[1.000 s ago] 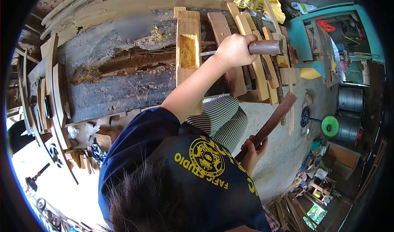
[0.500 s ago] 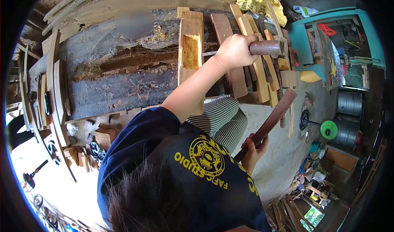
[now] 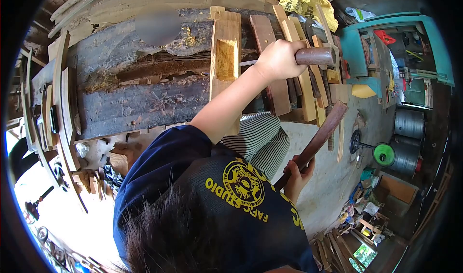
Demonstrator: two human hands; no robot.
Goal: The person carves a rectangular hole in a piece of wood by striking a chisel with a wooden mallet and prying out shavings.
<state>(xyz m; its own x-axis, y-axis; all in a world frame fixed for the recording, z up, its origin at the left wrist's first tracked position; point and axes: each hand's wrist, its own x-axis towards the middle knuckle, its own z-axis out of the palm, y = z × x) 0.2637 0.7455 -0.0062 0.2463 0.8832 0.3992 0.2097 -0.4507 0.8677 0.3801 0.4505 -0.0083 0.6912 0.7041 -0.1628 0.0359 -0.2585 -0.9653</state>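
My left hand (image 3: 281,60) is wrapped round a chisel, whose brown handle (image 3: 314,56) sticks out to the right of the fist. Its thin metal shaft (image 3: 248,63) points left and meets the side of a pale timber piece (image 3: 226,27) in this view. A long rectangular mortise (image 3: 225,60) is cut into that timber, which lies across a dark, worn bench (image 3: 130,109). Lower right, my right hand (image 3: 300,174) grips a long dark-brown wooden bar (image 3: 323,130) near its lower end, the far end raised at a slant toward the bench.
Several wooden pieces (image 3: 303,92) lie right of the timber, including a reddish-brown board (image 3: 272,75). More planks (image 3: 60,99) lean at the bench's left end. A yellow sack (image 3: 301,0) is at the back, a teal cabinet (image 3: 354,51) to the right, and a green-centred fan (image 3: 384,154) beyond the bar.
Both hands keep their holds. The view has shifted slightly, with the timber, chisel and left hand a little further right. The upper end of the bar has risen slightly.
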